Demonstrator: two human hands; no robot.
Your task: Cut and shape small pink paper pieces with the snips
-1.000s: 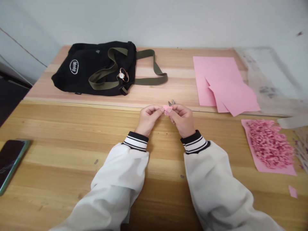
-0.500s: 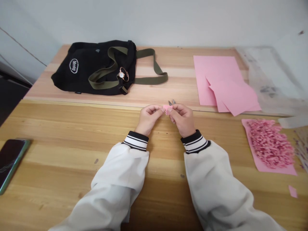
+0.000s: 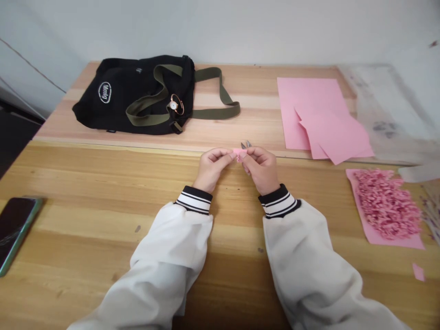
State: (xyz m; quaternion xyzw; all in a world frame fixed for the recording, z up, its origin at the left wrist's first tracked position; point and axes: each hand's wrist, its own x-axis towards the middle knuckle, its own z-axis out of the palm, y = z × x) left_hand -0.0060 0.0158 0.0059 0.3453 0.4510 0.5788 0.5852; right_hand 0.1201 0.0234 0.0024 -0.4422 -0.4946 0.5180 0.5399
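Between both hands, above the wooden table, is a small piece of pink paper [image 3: 239, 150] with a notched or curled lower edge. My left hand [image 3: 210, 170] pinches its left side between thumb and forefinger. The right side sits under the thumb of my right hand [image 3: 262, 170], which is closed with the fingers bent. Two pointed metal tips [image 3: 248, 144], apart from each other, poke out past my right fingers. The rest of that tool is hidden by the hand, so whether it is scissors or something else I cannot tell.
A black bag [image 3: 137, 98] with a watch [image 3: 174, 105] on it lies at the back left. Pink paper sheets [image 3: 312, 101] and clear plastic [image 3: 385, 128] are at the back right. A heap of curled pink paper [image 3: 388, 204], a pink scrap [image 3: 418, 272] and a phone [image 3: 17, 229] are nearer.
Hardly anything differs. The view has shifted very slightly, and both hands keep their pinch on the piece of pink paper in the same place.
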